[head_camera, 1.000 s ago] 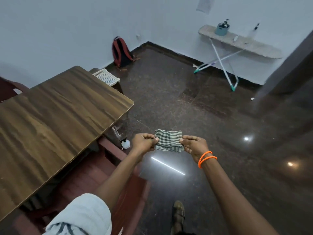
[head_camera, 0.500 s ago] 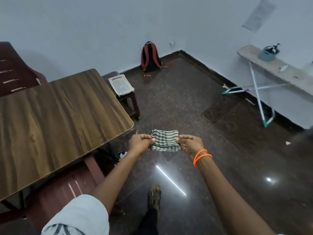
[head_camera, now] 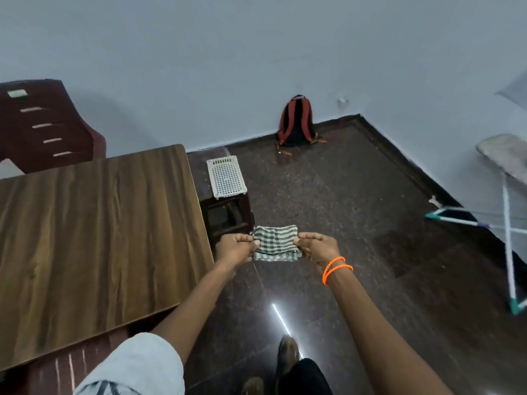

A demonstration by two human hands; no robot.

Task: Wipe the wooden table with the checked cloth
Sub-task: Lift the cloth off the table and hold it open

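Both hands still pinch the folded green-and-white checked cloth (head_camera: 275,243) by its short edges, the left hand (head_camera: 235,248) on its left side and the right hand (head_camera: 317,248), with orange bead bracelets (head_camera: 336,268) at the wrist, on its right. The cloth hangs stretched in the air just right of the brown wooden table (head_camera: 94,232), above the dark speckled floor (head_camera: 342,201), not touching the tabletop. Since the earlier frames the view has swung left: the table now fills more of the picture, the red-and-black backpack (head_camera: 296,121) sits beyond the cloth against the wall, and the white perforated plastic tray (head_camera: 226,176) lies beside the table's far corner.
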